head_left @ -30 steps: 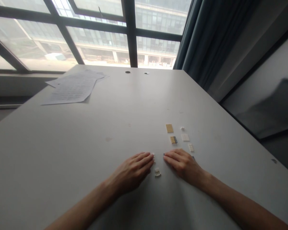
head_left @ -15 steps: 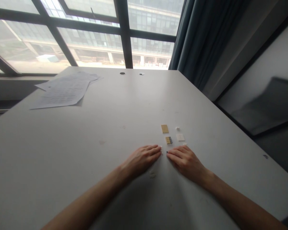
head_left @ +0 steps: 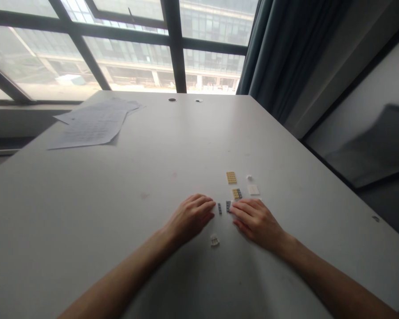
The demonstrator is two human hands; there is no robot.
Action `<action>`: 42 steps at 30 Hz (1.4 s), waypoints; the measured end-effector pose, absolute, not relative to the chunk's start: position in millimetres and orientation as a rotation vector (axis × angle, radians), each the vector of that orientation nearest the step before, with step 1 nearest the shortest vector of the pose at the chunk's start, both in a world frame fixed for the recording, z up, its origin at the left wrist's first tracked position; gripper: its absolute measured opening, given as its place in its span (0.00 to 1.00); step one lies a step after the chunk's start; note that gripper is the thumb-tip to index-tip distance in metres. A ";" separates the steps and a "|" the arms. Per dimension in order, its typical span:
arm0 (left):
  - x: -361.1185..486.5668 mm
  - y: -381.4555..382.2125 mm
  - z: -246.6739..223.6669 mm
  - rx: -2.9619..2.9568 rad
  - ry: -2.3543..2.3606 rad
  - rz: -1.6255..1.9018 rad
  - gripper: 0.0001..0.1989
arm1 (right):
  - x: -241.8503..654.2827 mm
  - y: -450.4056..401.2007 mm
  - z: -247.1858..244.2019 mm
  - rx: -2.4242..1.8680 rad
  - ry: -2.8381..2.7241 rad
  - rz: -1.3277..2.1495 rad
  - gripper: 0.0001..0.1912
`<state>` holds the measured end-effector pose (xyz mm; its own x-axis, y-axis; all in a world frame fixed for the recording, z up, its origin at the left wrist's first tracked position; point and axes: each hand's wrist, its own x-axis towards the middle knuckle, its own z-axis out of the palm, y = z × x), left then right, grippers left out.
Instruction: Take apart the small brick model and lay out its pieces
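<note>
My left hand (head_left: 194,215) rests on the white table with its thumb and fingertips apart, holding nothing I can see. Just off its fingertips lies a narrow dark grey studded strip (head_left: 220,208). To the right, the fingertips of my right hand (head_left: 256,218) close on the edge of a small grey studded toy-brick plate (head_left: 228,206), partly covered by the fingers. Beyond that hand sit a yellow-and-grey studded piece (head_left: 237,193) and a yellow studded plate (head_left: 231,177). Nearer me is a small whitish piece (head_left: 214,240).
A white square tile (head_left: 253,190) and a tiny white piece (head_left: 249,177) lie beyond my right hand. Printed papers (head_left: 93,126) cover the far left of the table (head_left: 86,199). Windows stand behind, with a dark curtain (head_left: 279,53) at the right.
My left hand has drawn back left, and the grey strip now shows between the hands. More of the grey plate shows at my right fingertips. The view has shifted slightly.
</note>
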<state>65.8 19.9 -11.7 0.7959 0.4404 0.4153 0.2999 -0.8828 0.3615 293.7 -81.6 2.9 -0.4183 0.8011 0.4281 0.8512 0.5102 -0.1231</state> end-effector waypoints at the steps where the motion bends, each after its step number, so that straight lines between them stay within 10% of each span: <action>1: 66.6 19.6 -12.0 2.702 0.571 0.712 0.09 | 292.9 -81.1 2.5 -1.358 -2.328 -0.162 0.13; 42: 9.8 0.6 2.2 2.631 0.717 0.835 0.05 | 291.5 -116.9 1.1 -1.248 -2.502 -0.145 0.15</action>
<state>9.8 0.6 2.2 0.7082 0.5381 0.4570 0.3706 -0.8344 0.4080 291.5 -116.9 1.1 -0.5563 0.7561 0.3446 0.7910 0.6090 -0.0593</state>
